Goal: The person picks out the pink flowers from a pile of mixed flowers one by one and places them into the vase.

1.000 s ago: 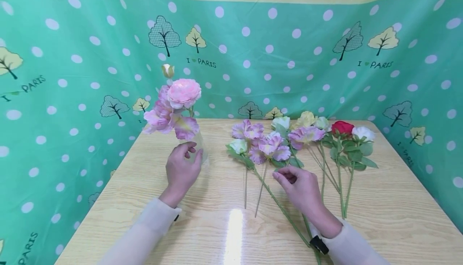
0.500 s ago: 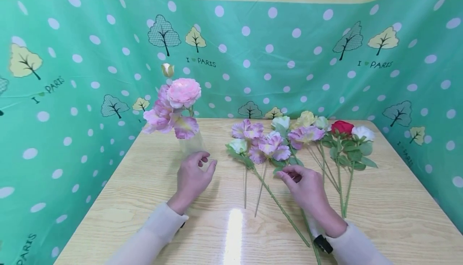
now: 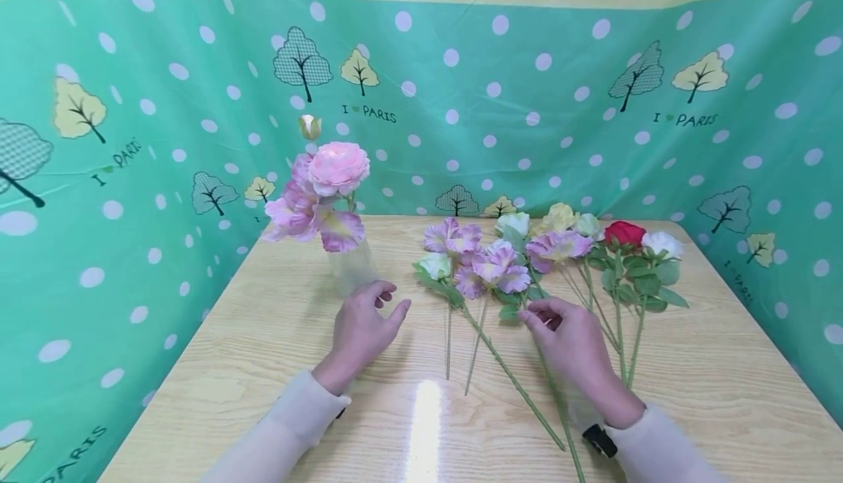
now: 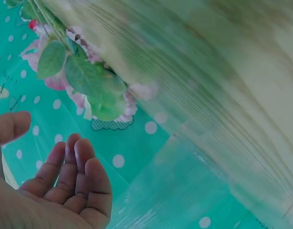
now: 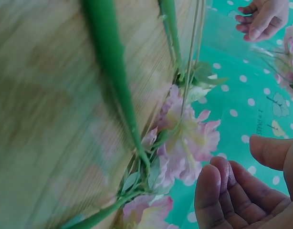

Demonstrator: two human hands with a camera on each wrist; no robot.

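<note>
In the head view my left hand [image 3: 369, 326] is just in front of a clear vase [image 3: 352, 267]. Its fingers are loosely bent with nothing between them, as the left wrist view also shows. The vase holds a pink flower [image 3: 339, 167], purple-pink flowers [image 3: 295, 211] and a pale bud [image 3: 309, 126]. Over to the right, my right hand [image 3: 574, 337] hovers over the lying artificial flowers, fingertips beside a green stem [image 3: 560, 402]. Thumb and fingers [image 5: 208, 193] are apart and hold nothing in the right wrist view. Nearest to it is a purple flower [image 3: 492, 271].
More stems lie on the wooden table [image 3: 263, 388]: a white rose [image 3: 435, 266], a red rose [image 3: 624, 233], another white one [image 3: 661, 244] and a yellow flower [image 3: 558, 217]. A green dotted curtain [image 3: 461, 132] closes off the back and sides.
My left hand has moved away from the vase, toward the right and nearer to me. My right hand has shifted slightly right. The flowers keep their places.
</note>
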